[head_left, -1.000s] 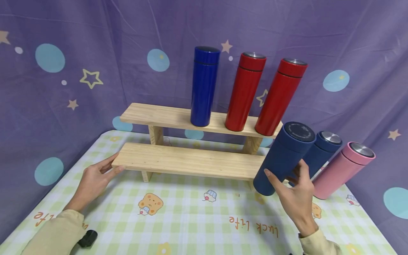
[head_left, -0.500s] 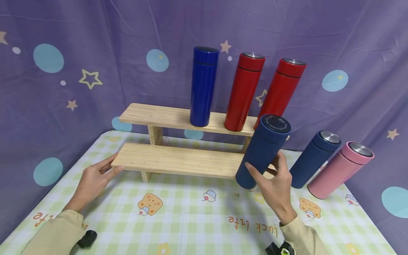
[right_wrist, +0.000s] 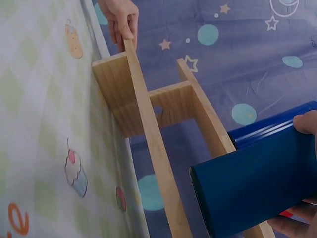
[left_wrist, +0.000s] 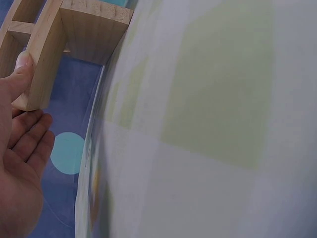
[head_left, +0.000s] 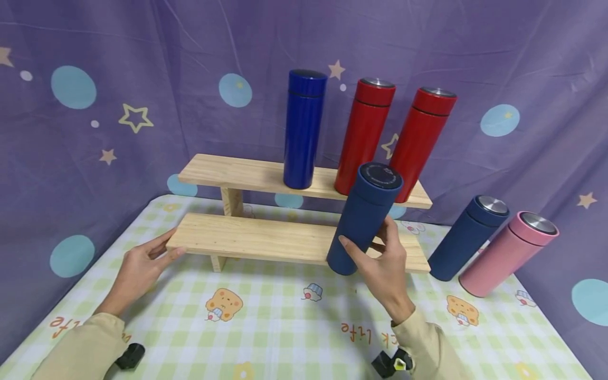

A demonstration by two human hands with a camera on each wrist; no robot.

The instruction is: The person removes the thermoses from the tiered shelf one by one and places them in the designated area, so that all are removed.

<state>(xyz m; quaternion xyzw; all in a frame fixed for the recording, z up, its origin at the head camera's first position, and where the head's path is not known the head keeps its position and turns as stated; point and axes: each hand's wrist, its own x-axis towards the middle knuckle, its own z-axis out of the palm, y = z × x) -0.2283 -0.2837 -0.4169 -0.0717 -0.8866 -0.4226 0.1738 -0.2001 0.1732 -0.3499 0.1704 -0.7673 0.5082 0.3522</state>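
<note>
Right of centre, the right hand [head_left: 385, 269] grips a dark-blue bottle [head_left: 364, 216] partly hiding two red bottles [head_left: 366, 132] and the lower shelf [head_left: 266, 237]; any shelf contact is unclear. At left, the left hand [head_left: 141, 268], cropped in its wrist view, pinches the shelf's end.

The person's left grip [head_left: 141, 264] and right grip [head_left: 386, 269] are ungloved, with an angular black housing [head_left: 130, 356] beside the plain beige left sleeve [head_left: 83, 348] and a blocky black device [head_left: 382, 364], marked by a yellow-green patch [head_left: 400, 364], at the matching right sleeve [head_left: 429, 345].
</note>
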